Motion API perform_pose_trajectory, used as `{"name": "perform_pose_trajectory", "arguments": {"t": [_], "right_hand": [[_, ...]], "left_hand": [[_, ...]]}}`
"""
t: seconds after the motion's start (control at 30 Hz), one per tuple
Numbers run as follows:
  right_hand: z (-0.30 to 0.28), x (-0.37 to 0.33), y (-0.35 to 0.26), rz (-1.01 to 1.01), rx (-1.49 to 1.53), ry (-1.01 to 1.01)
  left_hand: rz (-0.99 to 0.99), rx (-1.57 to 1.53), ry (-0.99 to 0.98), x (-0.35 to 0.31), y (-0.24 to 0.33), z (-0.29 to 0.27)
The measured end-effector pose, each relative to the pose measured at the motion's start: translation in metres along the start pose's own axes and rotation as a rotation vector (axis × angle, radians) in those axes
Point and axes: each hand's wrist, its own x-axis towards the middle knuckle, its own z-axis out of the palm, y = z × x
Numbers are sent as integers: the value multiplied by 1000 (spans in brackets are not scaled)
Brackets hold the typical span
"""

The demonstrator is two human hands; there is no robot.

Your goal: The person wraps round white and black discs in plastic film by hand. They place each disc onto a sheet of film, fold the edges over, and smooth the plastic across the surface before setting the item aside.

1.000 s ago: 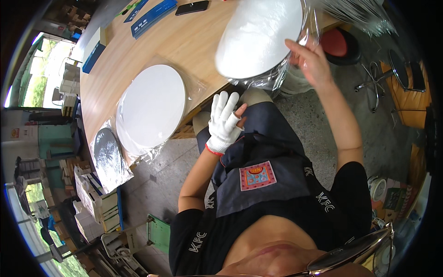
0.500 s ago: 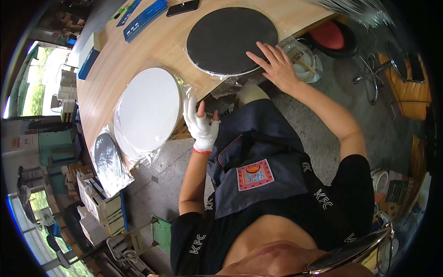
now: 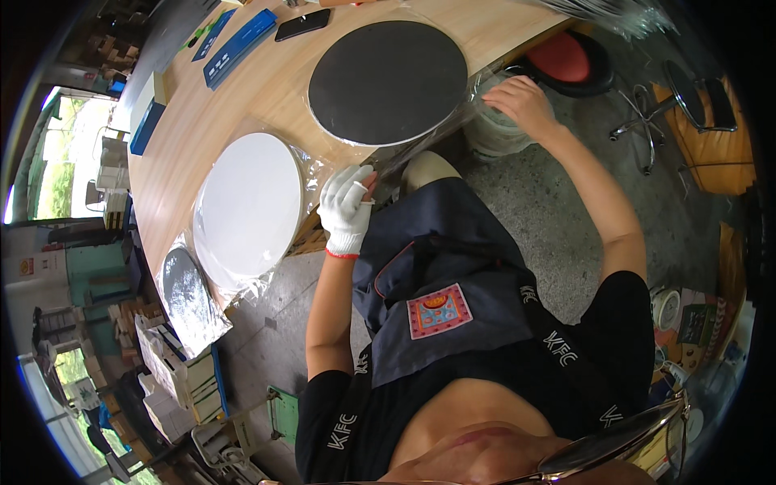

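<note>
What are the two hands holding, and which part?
Both pinch the clear plastic bag around the black round disc: gloved left hand at its near edge, bare right hand at the right edge.

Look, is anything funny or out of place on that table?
Only small things. The black disc sits in a loose clear bag that hangs crumpled past the table edge, and only the left hand wears a glove; the right hand is bare.

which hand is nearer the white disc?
Left. The gloved left hand is just right of the white disc, at the table edge. The bare right hand is far off, beyond the black disc.
</note>
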Motion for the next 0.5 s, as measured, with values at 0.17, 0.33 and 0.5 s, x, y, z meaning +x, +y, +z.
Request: {"name": "perform_pose_trajectory", "arguments": {"t": [0.17,0.33,0.5], "right_hand": [[-14,17,10,132,222,-108],[-4,25,14,611,713,-282],[23,15,26,709,740,-194]], "left_hand": [[-379,23,-56,-4,0,-6],[-610,-112,-104,12,-7,-3],[-713,91,-287,30,-6,-2]]}}
